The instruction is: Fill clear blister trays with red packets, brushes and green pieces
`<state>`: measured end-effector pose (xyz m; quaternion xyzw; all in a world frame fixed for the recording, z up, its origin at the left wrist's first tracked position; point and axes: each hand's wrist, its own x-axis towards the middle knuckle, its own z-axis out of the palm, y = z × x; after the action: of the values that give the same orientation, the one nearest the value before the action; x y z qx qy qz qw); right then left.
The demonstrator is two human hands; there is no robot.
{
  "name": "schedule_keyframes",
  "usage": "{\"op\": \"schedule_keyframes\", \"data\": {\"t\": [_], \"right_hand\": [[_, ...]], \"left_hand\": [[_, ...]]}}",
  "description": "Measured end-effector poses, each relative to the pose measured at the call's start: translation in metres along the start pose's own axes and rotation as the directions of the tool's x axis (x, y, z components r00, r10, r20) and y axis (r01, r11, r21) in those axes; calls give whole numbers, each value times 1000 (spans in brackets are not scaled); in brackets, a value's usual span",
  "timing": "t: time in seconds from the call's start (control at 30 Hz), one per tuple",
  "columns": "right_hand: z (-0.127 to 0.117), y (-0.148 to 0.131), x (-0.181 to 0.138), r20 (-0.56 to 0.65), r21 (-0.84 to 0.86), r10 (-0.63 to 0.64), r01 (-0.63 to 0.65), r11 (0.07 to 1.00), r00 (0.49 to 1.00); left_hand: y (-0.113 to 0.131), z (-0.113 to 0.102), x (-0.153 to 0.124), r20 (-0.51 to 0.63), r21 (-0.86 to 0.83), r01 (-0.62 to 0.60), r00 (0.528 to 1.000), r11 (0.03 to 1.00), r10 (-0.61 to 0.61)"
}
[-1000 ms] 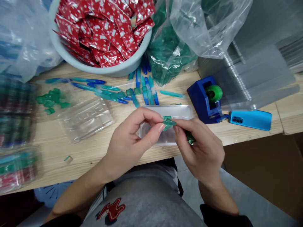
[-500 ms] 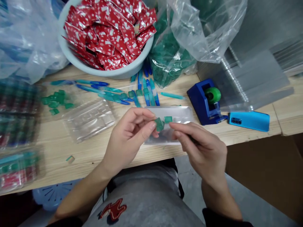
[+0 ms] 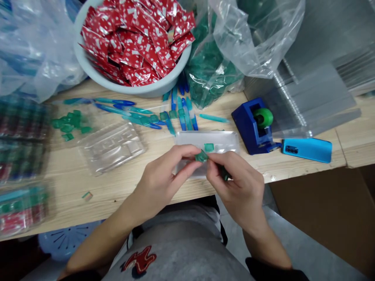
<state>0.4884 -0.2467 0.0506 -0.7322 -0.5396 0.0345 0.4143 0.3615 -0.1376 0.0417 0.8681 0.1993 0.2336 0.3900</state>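
My left hand (image 3: 166,175) pinches a small translucent green square piece (image 3: 201,156) between thumb and fingertips. The forefinger of my right hand (image 3: 238,183) touches that piece from the right. Another green bit (image 3: 225,173) shows under the curled fingers of my right hand; most of it is hidden. Below both hands lies a clear plastic tray (image 3: 187,136), with one green square (image 3: 209,147) sitting in it. A second clear molded tray (image 3: 113,148) rests to the left on the wooden table (image 3: 117,187).
Behind are a basin (image 3: 146,89) of red packets, loose blue and teal pens (image 3: 140,113) and a bag of green pieces (image 3: 205,86). To the right stand a blue tape dispenser (image 3: 249,128) and a blue phone (image 3: 307,150). Filled packs (image 3: 23,210) are stacked left, near loose green pieces (image 3: 68,123).
My right hand has moved left, closing the gap so its fingertips meet the green piece. My left hand has shifted slightly right and down with that piece.
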Motion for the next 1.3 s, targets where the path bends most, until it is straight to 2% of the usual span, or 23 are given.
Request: {"op": "schedule_keyframes", "data": {"t": [0.07,0.13,0.2,0.27,0.33,0.4,0.5,0.57,0.63,0.73,0.9,1.0,1.1,1.2,1.3], "right_hand": [[0,0,-1,23,-24,-27,27,999,999],[1,1,-2,37,-44,-37,38,998,999],[1,1,-4,34,-72,-47,49,996,998],[2,1,-8,42,-93,-58,61,994,997],[4,0,-13,69,-95,-64,70,993,996],[5,1,-19,84,-90,-55,62,994,995],[5,5,-26,41,-118,-26,31,992,999],[4,9,-28,-10,-143,-12,10,990,1000],[2,12,-28,-36,-140,-5,0,990,999],[0,13,-26,-32,-123,-44,40,992,999],[1,12,-24,-57,-249,-152,133,959,987],[4,13,-26,-50,-302,-214,189,934,976],[8,15,-28,-26,-267,-266,250,931,964],[11,15,-28,-30,-252,-281,264,931,959],[13,13,-28,-10,-228,-288,278,933,958]], "left_hand": [[-1,-2,0,36,47,-18,999,999,16],[-1,-3,2,39,212,-154,988,965,149],[0,-2,4,63,382,-303,951,873,302],[-1,0,4,88,472,-376,920,798,381],[-1,3,1,97,470,-376,921,798,377],[-2,4,-3,63,383,-311,948,870,311],[-3,4,-8,-4,142,-70,997,987,71],[-2,2,-9,9,-28,88,996,996,-88],[-1,2,-8,67,-144,145,988,979,-137],[3,4,-2,151,-139,75,987,987,-53],[6,8,5,105,84,-141,986,986,132],[5,7,4,118,64,-134,985,989,126],[3,5,0,164,49,-146,977,988,136],[2,4,-6,207,90,-168,967,982,146],[1,2,-8,202,104,-177,967,979,154]]}}
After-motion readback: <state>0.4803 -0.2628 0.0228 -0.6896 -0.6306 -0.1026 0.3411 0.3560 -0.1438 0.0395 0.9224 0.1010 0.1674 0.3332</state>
